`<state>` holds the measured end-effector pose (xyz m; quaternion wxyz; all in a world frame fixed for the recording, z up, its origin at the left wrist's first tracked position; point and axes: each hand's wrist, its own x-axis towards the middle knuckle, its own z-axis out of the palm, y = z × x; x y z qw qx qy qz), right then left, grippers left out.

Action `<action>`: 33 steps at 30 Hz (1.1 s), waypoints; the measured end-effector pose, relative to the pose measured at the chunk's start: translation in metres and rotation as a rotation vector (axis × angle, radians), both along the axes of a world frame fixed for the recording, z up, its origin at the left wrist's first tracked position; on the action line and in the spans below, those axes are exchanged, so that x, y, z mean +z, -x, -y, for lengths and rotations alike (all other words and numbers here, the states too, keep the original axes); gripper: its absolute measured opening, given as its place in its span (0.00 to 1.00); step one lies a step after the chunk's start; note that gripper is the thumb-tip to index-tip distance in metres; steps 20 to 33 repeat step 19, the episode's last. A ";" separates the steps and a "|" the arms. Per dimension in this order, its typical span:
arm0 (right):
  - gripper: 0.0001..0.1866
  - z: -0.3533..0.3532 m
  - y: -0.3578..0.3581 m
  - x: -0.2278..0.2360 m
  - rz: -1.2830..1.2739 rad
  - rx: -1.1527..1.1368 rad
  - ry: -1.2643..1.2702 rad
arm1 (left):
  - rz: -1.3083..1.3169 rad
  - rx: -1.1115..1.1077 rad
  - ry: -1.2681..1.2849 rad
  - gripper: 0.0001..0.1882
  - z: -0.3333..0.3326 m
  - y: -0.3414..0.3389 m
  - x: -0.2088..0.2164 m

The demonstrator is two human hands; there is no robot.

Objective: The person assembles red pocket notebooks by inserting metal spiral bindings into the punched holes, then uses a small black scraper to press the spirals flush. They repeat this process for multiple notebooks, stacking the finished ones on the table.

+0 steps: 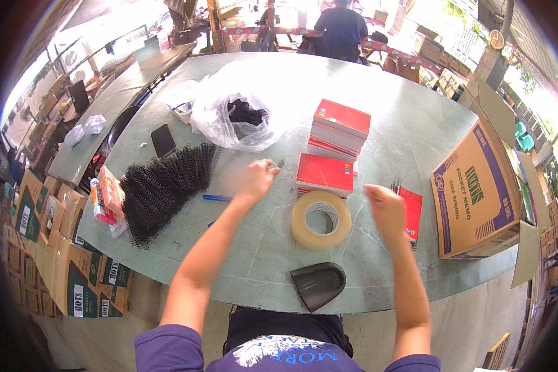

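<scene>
My left hand (260, 178) is closed above the middle of the table, fingertips pinched on a thin black spiral binding coil (281, 163). My right hand (385, 208) is closed, just left of a red pocket notebook (412, 211); what its fingers hold, if anything, is hidden. Black coil ends (396, 184) show beyond that hand, by the notebook. Between my hands lies a short stack of red-covered notebooks (325, 172), with a taller stack (341, 121) behind it. A big roll of clear tape (301, 232) rests in front. To the left spreads a heap of black spiral coils (167, 186).
An open cardboard box (471, 198) stands at the right edge. A plastic bag (211, 118) with black contents sits farther back. Nearer are a black curved plastic piece (319, 285) and a blue pen (217, 198). A person (341, 31) is beyond the table.
</scene>
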<state>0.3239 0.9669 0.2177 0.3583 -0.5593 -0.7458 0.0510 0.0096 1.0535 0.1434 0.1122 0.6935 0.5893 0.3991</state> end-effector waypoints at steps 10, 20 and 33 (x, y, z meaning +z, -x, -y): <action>0.13 -0.041 0.092 -0.015 0.302 0.182 -0.043 | 0.194 0.045 -0.053 0.16 0.012 -0.011 0.021; 0.14 0.021 0.084 0.018 0.244 0.328 -0.041 | 0.633 -0.368 0.386 0.16 0.123 0.015 0.066; 0.14 0.021 0.084 0.018 0.244 0.328 -0.041 | 0.633 -0.368 0.386 0.16 0.123 0.015 0.066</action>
